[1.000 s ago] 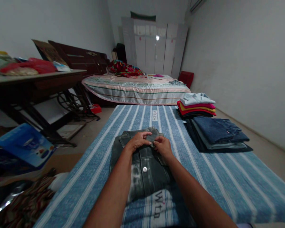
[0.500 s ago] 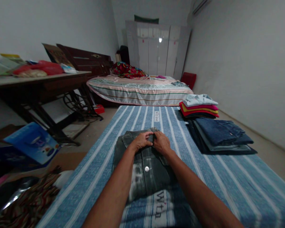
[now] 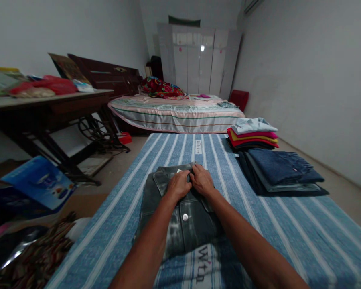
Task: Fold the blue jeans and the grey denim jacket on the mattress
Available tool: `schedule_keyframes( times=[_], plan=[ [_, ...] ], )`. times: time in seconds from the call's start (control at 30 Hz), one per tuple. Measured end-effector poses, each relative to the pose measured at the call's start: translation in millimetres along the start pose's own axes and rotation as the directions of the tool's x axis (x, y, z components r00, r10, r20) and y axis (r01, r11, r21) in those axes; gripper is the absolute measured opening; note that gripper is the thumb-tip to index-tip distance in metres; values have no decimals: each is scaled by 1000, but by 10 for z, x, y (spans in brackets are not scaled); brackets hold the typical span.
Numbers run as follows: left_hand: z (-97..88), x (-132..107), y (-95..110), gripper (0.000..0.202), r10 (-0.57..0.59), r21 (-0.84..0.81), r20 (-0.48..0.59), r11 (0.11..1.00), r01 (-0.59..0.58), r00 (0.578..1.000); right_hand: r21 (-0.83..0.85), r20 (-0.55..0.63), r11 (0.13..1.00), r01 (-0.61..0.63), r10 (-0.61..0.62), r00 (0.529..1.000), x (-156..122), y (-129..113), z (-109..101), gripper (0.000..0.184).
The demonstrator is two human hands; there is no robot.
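Observation:
A folded dark grey denim jacket (image 3: 156, 200) with a metal button lies on the blue striped mattress (image 3: 282, 224) in front of me. My left hand (image 3: 178, 185) rests on the collar with its fingers curled down onto the cloth. My right hand (image 3: 202, 180) sits beside it, touching it, fingers pressed on the same collar. Both forearms reach in from the bottom edge.
Folded jeans (image 3: 281, 170) and a stack of coloured folded shirts (image 3: 252, 134) lie at the mattress's right side. A bed (image 3: 174, 112) stands beyond, a white wardrobe (image 3: 198, 60) behind it. A dark table (image 3: 48, 108) and a blue box (image 3: 37, 182) are at left.
Both hands have stopped pinching the collar and now lie flatter on it, pressed side by side. The collar sits lower against the jacket.

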State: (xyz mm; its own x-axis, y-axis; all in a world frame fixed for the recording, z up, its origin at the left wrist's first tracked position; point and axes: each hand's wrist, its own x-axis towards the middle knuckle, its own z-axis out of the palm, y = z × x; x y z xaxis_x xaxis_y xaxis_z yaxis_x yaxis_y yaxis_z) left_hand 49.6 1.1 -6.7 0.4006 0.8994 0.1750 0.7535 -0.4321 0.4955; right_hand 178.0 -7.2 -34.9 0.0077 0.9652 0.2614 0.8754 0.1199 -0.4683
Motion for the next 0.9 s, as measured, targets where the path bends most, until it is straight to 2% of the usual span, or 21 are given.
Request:
schedule_keyframes(
  times=[0.2, 0.37, 0.53, 0.7, 0.8, 0.9],
  plan=[
    [37, 48, -100, 22, -32, -45, -60, 999, 29, 998, -15, 13, 1000, -15, 15, 1000, 53, -18, 27, 41],
    [91, 80, -167, 24, -54, -94, -83, 995, 46, 995, -25, 27, 999, -22, 23, 999, 70, -2, 83, 43],
    [114, 40, -150, 26, -31, -90, -93, 996, 22, 995, -24, 36, 999, -21, 22, 999, 65, 31, 152, 44],
    [78, -21, -79, 19, -2, 100, -116, 995, 13, 993, -4, 39, 1000, -23, 23, 999, 51, 37, 173, 47],
    [38, -69, -23, 14, -9, 272, -123, 961, 42, 992, 6, 48, 999, -33, 32, 998, 47, 32, 172, 48],
    [6, -105, 16, 16, -36, 344, -101, 936, 69, 994, 11, 55, 999, -39, 38, 998, 43, 32, 174, 49]
  ],
)
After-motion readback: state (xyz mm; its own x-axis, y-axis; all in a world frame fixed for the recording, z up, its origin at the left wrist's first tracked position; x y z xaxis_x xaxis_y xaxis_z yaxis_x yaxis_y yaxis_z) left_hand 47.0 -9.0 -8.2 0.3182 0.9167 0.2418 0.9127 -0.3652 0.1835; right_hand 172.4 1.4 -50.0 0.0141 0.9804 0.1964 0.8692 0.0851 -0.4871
